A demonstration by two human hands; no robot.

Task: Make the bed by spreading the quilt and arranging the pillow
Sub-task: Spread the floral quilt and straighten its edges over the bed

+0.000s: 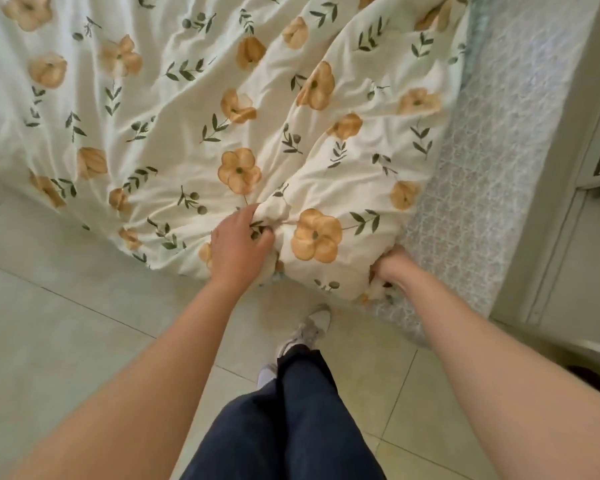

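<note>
head cam, steep downward, close over quilt (pixel 187 133) edge

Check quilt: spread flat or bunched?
Bunched at the near corner: the quilt is creased, with the left hand and right hand gripping gathered folds.

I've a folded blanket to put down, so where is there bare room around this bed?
The mattress strip between the quilt and the white cabinet lies bare. The tiled floor left of the person's legs, below the quilt's hanging edge, is open. It is crowded at the near corner, where the left hand and right hand grip bunched quilt.
</note>
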